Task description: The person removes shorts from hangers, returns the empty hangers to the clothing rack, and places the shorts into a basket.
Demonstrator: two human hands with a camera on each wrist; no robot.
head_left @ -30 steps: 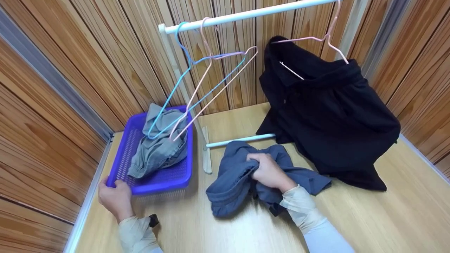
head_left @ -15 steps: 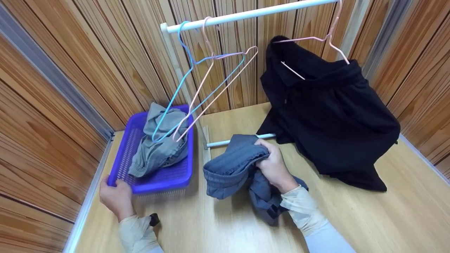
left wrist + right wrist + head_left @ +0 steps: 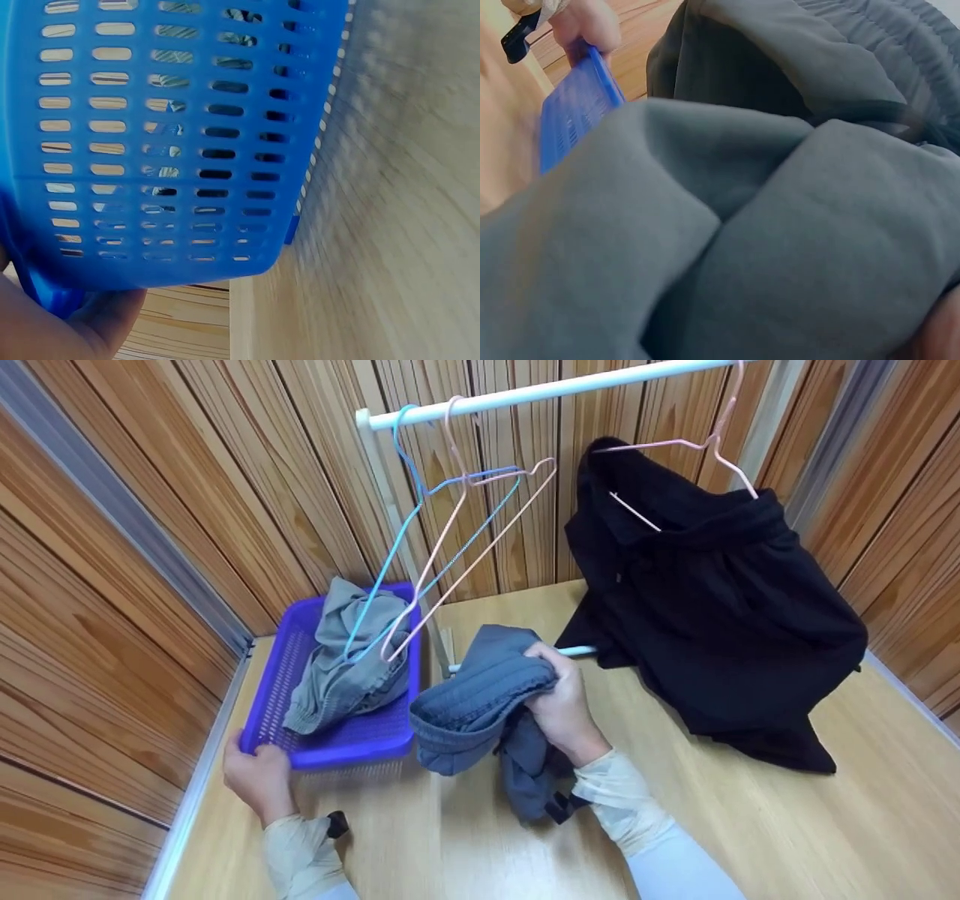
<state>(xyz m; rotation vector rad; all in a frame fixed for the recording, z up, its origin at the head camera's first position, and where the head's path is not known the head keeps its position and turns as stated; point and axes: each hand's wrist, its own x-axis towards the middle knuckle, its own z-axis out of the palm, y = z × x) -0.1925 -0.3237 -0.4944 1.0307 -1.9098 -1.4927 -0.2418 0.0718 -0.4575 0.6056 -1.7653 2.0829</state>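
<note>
On pale wood table [image 3: 750, 825], wood-panelled corner: right hand [image 3: 562, 709] grips blue-grey garment [image 3: 472, 697]; left hand [image 3: 259, 776] grips basket [image 3: 360, 739].

We see a blue-grey garment [image 3: 480, 697], bunched and crumpled, ribbed waistband on top, lifted partly off the bench with its lower folds hanging down. Just left of it, a purple perforated basket [image 3: 352, 739] sits flat on the bench, holding a crumpled grey garment [image 3: 349, 667].
</note>
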